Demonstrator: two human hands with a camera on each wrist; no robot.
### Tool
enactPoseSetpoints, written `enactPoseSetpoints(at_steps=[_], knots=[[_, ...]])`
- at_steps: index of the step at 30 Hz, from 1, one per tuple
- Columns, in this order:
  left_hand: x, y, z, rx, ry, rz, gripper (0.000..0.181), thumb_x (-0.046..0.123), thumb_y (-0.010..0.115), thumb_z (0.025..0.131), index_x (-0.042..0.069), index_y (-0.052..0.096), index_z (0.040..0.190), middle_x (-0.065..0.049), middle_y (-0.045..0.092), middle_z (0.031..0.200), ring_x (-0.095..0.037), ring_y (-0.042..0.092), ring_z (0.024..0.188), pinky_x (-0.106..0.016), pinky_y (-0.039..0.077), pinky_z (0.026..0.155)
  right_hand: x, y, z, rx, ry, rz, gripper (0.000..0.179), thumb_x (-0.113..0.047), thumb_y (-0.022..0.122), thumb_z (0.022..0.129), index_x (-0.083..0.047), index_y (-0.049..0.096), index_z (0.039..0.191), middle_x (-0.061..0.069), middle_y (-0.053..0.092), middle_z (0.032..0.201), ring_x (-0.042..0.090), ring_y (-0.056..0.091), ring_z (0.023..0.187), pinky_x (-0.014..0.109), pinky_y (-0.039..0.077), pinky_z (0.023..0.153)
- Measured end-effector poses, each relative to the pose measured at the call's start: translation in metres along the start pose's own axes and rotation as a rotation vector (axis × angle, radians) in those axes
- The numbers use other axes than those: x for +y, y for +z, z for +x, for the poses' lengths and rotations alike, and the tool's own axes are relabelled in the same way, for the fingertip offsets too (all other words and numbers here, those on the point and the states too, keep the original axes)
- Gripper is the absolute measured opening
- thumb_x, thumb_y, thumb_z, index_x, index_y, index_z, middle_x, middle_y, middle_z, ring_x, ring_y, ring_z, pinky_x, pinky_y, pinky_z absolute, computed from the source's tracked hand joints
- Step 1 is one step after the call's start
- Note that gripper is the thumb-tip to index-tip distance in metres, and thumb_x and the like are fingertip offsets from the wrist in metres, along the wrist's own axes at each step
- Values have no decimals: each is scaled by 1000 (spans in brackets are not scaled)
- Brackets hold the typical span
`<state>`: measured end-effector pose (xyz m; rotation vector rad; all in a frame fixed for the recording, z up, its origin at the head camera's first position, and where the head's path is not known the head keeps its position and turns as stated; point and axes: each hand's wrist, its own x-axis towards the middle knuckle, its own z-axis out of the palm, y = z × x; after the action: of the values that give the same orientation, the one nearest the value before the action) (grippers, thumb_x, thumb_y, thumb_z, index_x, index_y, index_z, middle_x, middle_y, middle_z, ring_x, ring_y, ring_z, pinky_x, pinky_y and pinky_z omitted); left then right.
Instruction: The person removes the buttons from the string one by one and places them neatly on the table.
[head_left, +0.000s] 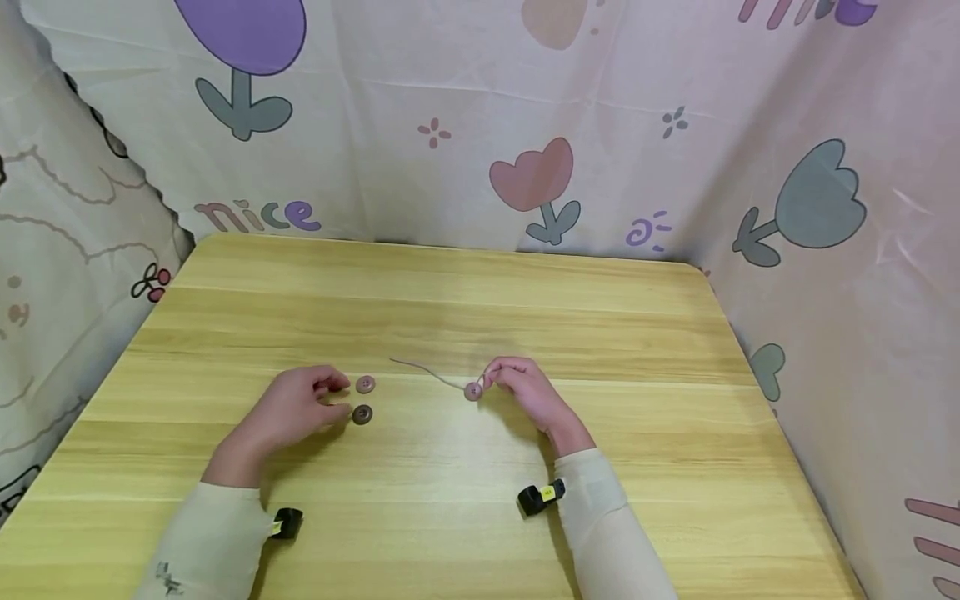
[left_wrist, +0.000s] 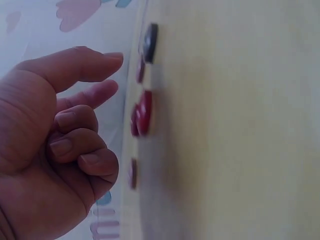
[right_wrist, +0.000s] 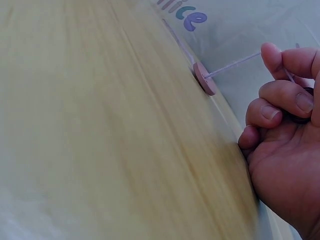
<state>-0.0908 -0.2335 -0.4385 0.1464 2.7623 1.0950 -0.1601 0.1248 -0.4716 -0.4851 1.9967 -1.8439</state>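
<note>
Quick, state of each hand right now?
Left hand: open, holding nothing visible.
Right hand: closed, pinching the string threaded through a button; a dark item, unidentifiable, shows inside it.

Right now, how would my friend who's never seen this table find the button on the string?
Over the wooden table, find the person's right hand, which pinches a thin string. In the head view, follow the string just left of that hand to a small, round, pinkish button. It has the string running through it, while the loose buttons by the left hand have none.
</note>
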Motion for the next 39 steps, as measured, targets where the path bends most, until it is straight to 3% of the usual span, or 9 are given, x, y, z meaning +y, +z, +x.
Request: enactPoseSetpoints(at_steps=[4,8,11,13,17,21,24,31,39], knots=[[12,5,11,-25,20,-34,24,18,79,85,10,70,106,-2,44,68,-16,38,57,-31,38,54,-3,1,0,-8,7,6,24,-1,45,96,14,64,92,28,62,106,24,52,97,46,35,94],[25,10,21,-47,43,-27,23,17,77,87,9,69,108,0,41,62,-15,36,53,-33,35,52,-13,2,-3,-26,4,7,24,3,44,96,18,62,93,34,58,104,37,48,97,47,34,91],[36,13,27,-52,53,22,26,21,75,88,10,69,110,0,45,64,-16,39,56,-47,32,63,-18,3,-5,-31,3,-1,23,4,43,95,19,61,93,35,57,104,39,47,97,48,35,91],[42,15,32,-53,49,47,26,24,75,88,13,69,110,1,45,65,-17,40,57,-57,22,67,-18,3,-5,-27,4,-6,23,4,43,96,19,61,93,33,59,103,33,50,96,48,35,92],[51,22,40,-73,79,-2,23,19,74,88,10,70,109,1,36,64,-16,31,54,-52,25,71,-8,1,-1,-20,3,2,24,2,44,96,16,64,93,29,62,104,24,52,95,47,35,93],[59,29,48,-88,157,-28,23,13,74,88,5,69,108,0,35,64,-14,28,54,-34,32,57,-1,1,1,-12,0,-1,25,-1,46,96,13,67,92,25,64,103,25,50,95,44,35,91],[64,35,54,-93,179,-15,22,13,75,87,5,70,107,-1,40,67,-15,32,55,-33,33,57,0,2,1,-4,-5,-3,25,-4,47,94,11,67,91,21,65,101,25,51,94,43,36,90],[74,52,66,-136,151,-13,22,12,76,86,5,70,105,-2,47,69,-15,39,55,-33,38,58,1,2,1,7,-16,-10,23,-6,48,92,7,66,88,11,66,97,22,52,93,41,37,89],[81,70,77,-178,190,53,20,16,78,85,8,70,102,0,57,76,-17,50,68,-37,44,68,0,1,1,4,-12,-1,25,-6,47,93,9,66,89,14,66,96,27,50,92,40,37,87]])
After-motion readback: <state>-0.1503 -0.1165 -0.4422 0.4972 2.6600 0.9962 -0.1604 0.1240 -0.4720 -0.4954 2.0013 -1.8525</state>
